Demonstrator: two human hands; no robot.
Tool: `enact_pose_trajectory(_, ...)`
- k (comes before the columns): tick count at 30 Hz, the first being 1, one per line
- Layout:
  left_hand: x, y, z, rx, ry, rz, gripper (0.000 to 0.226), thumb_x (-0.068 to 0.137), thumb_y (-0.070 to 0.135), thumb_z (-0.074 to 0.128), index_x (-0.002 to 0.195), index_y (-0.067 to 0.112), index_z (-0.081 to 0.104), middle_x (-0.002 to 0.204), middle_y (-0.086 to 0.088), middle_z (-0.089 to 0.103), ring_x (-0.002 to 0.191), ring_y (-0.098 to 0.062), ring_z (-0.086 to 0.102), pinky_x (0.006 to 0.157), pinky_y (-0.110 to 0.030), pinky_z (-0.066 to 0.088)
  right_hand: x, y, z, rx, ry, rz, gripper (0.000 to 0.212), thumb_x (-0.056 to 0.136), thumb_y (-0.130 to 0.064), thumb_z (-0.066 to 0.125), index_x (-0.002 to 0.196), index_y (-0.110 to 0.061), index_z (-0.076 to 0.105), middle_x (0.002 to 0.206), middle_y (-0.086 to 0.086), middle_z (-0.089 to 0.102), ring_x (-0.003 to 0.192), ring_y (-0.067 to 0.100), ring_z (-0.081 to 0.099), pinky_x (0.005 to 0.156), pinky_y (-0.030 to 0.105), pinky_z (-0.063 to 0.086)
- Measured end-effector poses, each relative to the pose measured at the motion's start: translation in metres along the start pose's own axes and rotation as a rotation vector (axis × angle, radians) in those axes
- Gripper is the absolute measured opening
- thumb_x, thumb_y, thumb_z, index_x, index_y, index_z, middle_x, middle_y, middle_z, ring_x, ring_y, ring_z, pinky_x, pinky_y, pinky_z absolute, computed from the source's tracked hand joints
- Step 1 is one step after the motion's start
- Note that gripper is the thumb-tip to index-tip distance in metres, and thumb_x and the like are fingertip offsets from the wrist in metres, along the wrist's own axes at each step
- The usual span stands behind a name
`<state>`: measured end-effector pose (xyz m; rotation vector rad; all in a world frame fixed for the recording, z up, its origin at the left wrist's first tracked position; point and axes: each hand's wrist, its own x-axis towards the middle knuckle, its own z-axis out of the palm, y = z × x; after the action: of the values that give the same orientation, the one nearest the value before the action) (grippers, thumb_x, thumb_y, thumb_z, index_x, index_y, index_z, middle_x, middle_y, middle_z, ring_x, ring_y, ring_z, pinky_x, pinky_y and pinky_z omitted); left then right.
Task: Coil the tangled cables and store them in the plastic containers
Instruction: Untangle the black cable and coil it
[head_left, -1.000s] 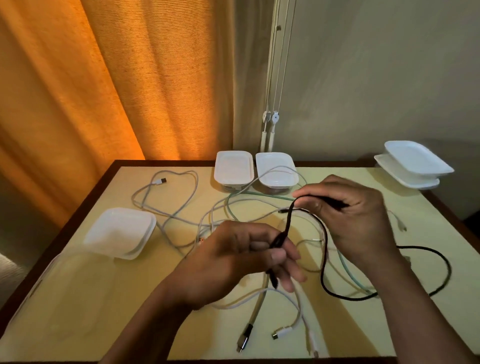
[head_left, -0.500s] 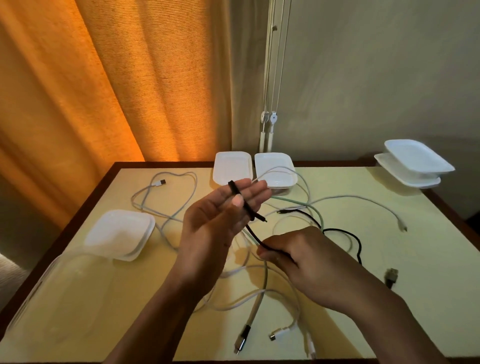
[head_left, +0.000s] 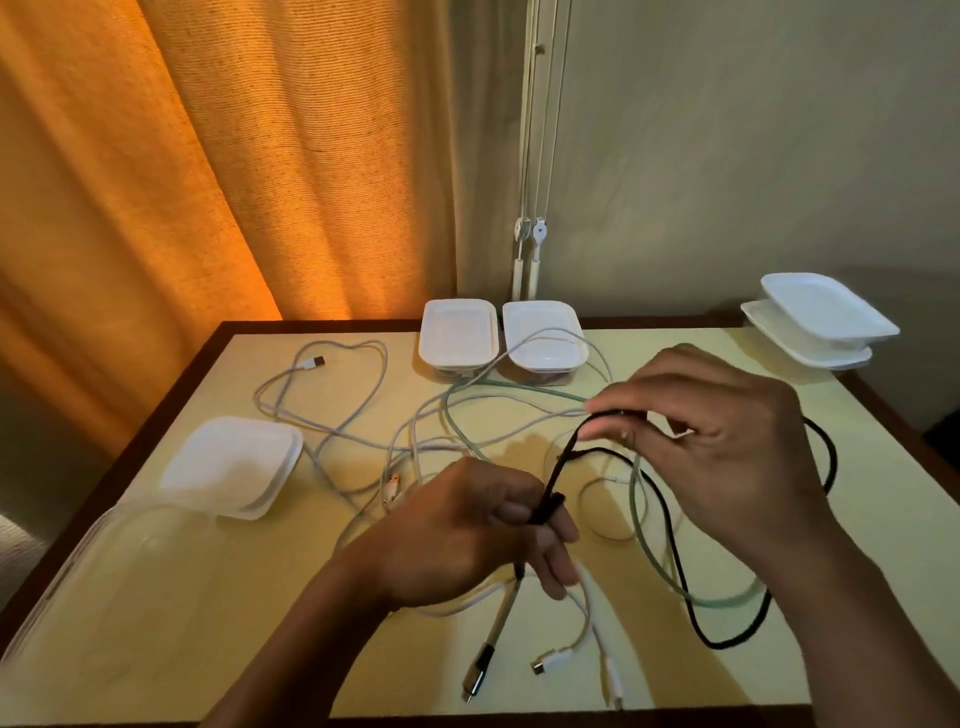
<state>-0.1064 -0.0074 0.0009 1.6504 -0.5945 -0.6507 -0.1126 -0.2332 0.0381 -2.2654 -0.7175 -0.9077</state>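
Note:
A black cable (head_left: 691, 608) runs between both hands above the yellow table (head_left: 156, 613). My left hand (head_left: 467, 535) pinches its gathered end near the table's middle front. My right hand (head_left: 717, 441), higher and to the right, holds a raised loop of the same cable in its fingertips. The rest of the black cable trails in a wide loop to the right. White cables (head_left: 332, 415) and a pale green cable (head_left: 519, 392) lie tangled beneath the hands. Two open white containers (head_left: 460, 338) (head_left: 545, 338) stand at the back edge.
A white container (head_left: 234, 462) sits upside down at the left, with a clear lid (head_left: 78, 571) in front of it. Two stacked white containers (head_left: 826, 322) stand off the back right corner. Loose plug ends (head_left: 478, 670) lie near the front edge. An orange curtain hangs behind.
My left hand has dropped from chest height back toward the table with the cable end. My right hand has risen and swung right, drawing out a fresh loop of black cable.

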Motion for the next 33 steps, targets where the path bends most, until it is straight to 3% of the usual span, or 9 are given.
enact_pose_trajectory(3, -0.004, 0.002, 0.003, -0.152, -0.126, 0.067, 0.018, 0.102, -0.005, 0.052, 0.115, -0.014, 0.061, 0.109, -0.030, 0.072, 0.101, -0.045, 0.073, 0.088, -0.049, 0.057, 0.000, 0.010, 0.009, 0.174, 0.029, 0.140, 0.015, 0.078, -0.020, 0.083, 0.092, -0.014, 0.082, 0.083, -0.012, 0.068, 0.076, -0.004, 0.060, 0.073, 0.011, 0.041)
enact_pose_trajectory(6, -0.007, 0.004, 0.004, -0.323, -0.156, 0.182, 0.022, 0.102, -0.003, 0.050, 0.118, -0.012, 0.061, 0.116, -0.034, 0.069, 0.107, -0.045, 0.070, 0.096, -0.047, 0.054, -0.010, 0.021, 0.030, 0.459, -0.096, 0.359, 0.009, 0.085, -0.018, 0.079, 0.093, -0.020, 0.082, 0.084, -0.008, 0.075, 0.080, 0.010, 0.070, 0.074, 0.020, 0.052)
enact_pose_trajectory(9, -0.004, 0.005, 0.005, -0.500, 0.043, 0.327, 0.027, 0.098, 0.002, 0.051, 0.120, -0.004, 0.065, 0.119, -0.032, 0.069, 0.109, -0.044, 0.070, 0.096, -0.043, 0.054, -0.022, 0.025, 0.045, 0.576, -0.285, 0.544, 0.012, 0.090, -0.019, 0.073, 0.090, -0.027, 0.082, 0.081, 0.002, 0.076, 0.074, 0.017, 0.069, 0.071, 0.026, 0.052)
enact_pose_trajectory(14, 0.003, 0.006, 0.001, -0.629, 0.410, 0.410, 0.033, 0.100, 0.002, 0.048, 0.131, -0.003, 0.057, 0.130, -0.021, 0.068, 0.124, -0.034, 0.065, 0.100, -0.032, 0.054, -0.023, 0.012, 0.049, 0.452, -0.559, 0.582, 0.015, 0.098, -0.028, 0.066, 0.097, -0.031, 0.081, 0.058, -0.005, 0.064, 0.053, 0.001, 0.051, 0.057, 0.016, 0.038)
enact_pose_trajectory(18, 0.006, -0.002, -0.003, -0.395, 0.593, 0.389, 0.034, 0.099, 0.004, 0.049, 0.132, 0.006, 0.059, 0.128, -0.009, 0.072, 0.124, -0.023, 0.066, 0.104, -0.028, 0.051, -0.022, -0.002, 0.046, 0.208, -0.659, 0.464, 0.019, 0.102, -0.029, 0.060, 0.110, -0.032, 0.076, 0.076, -0.022, 0.070, 0.070, -0.003, 0.062, 0.068, 0.022, 0.050)
enact_pose_trajectory(22, 0.008, -0.015, -0.008, -0.158, 0.596, 0.294, 0.033, 0.104, -0.003, 0.047, 0.134, 0.007, 0.057, 0.126, -0.001, 0.073, 0.122, -0.016, 0.067, 0.104, -0.027, 0.051, -0.020, -0.008, 0.037, -0.031, -0.691, 0.313, 0.024, 0.104, -0.036, 0.050, 0.104, -0.023, 0.070, 0.089, -0.004, 0.072, 0.083, 0.013, 0.064, 0.073, 0.042, 0.053)
enact_pose_trajectory(26, 0.008, -0.015, -0.009, -0.038, 0.518, 0.185, 0.032, 0.105, -0.003, 0.045, 0.133, 0.004, 0.058, 0.124, 0.000, 0.074, 0.118, -0.010, 0.068, 0.095, -0.015, 0.050, -0.018, -0.013, 0.031, -0.127, -0.692, 0.200, 0.023, 0.103, -0.033, 0.049, 0.105, -0.027, 0.071, 0.090, -0.007, 0.068, 0.087, 0.012, 0.061, 0.074, 0.041, 0.051)
enact_pose_trajectory(29, 0.008, -0.015, -0.009, 0.059, 0.533, 0.127, 0.031, 0.106, 0.000, 0.045, 0.134, 0.008, 0.058, 0.123, 0.004, 0.074, 0.116, -0.003, 0.068, 0.097, -0.017, 0.051, -0.018, -0.015, 0.030, -0.131, -0.657, 0.140, 0.022, 0.101, -0.033, 0.051, 0.103, -0.029, 0.072, 0.087, -0.009, 0.066, 0.084, 0.011, 0.060, 0.070, 0.038, 0.051)
enact_pose_trajectory(33, 0.008, -0.021, -0.002, 0.524, 0.487, 0.111, 0.026, 0.105, 0.012, 0.051, 0.125, 0.025, 0.062, 0.106, 0.026, 0.072, 0.106, 0.009, 0.065, 0.091, -0.017, 0.052, -0.018, -0.015, 0.029, -0.136, -0.536, 0.015, 0.020, 0.093, -0.038, 0.056, 0.090, -0.033, 0.075, 0.074, -0.015, 0.063, 0.071, 0.008, 0.058, 0.056, 0.030, 0.049)
